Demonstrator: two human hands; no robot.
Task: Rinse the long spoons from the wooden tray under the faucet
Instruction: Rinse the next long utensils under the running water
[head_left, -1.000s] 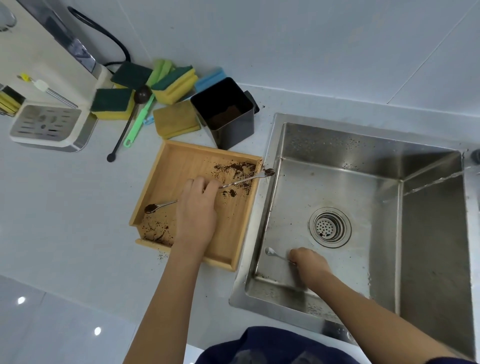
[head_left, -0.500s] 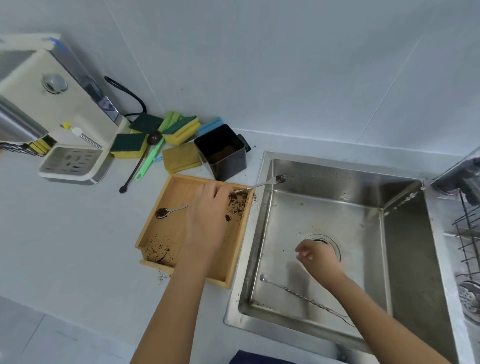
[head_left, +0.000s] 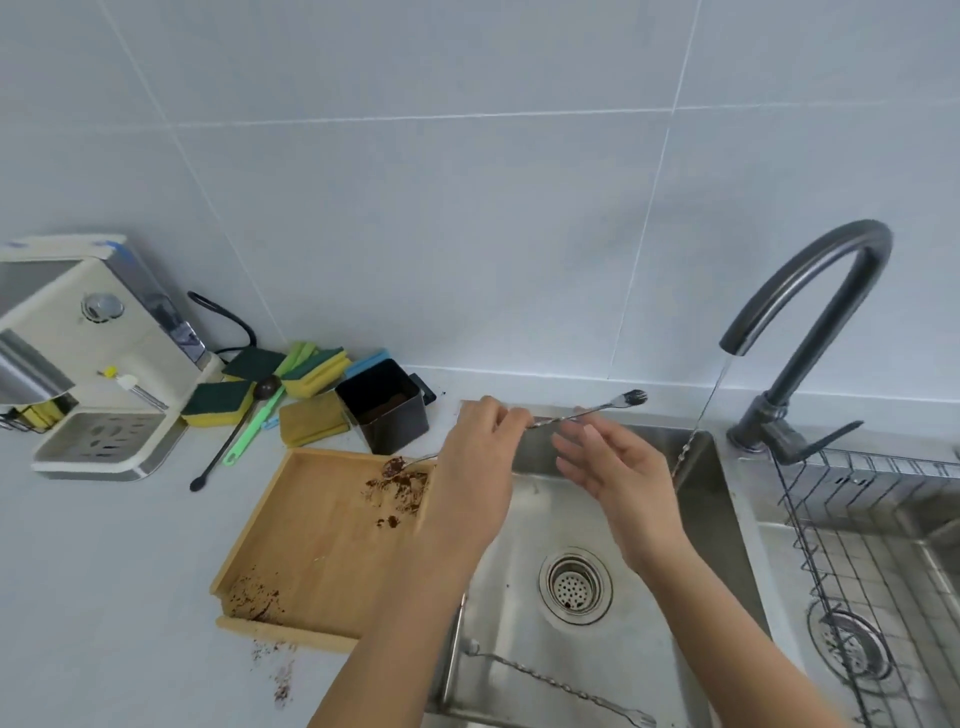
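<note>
My left hand (head_left: 475, 467) pinches a long twisted spoon (head_left: 592, 410) by its middle and holds it level above the sink's left edge. Its bowl end, caked with coffee grounds, hangs over the wooden tray (head_left: 311, 535); its forked end points toward the faucet (head_left: 810, 291). My right hand (head_left: 615, 467) hovers open just under the spoon's shaft, fingers relaxed, touching nothing that I can see. A thin stream of water falls from the faucet into the sink (head_left: 524, 613). A second long twisted spoon (head_left: 550, 686) lies on the sink floor near the front.
Coffee grounds are scattered in the tray and on the counter in front of it. Behind the tray stand a black square container (head_left: 384, 405), several sponges (head_left: 311, 369) and a coffee machine (head_left: 88, 353). A wire rack (head_left: 852, 509) spans the right basin.
My left hand lifted the dirty spoon out of the tray and carried it right, over the sink edge. My right hand left the other spoon on the sink floor and rose, opening, under the lifted one.
</note>
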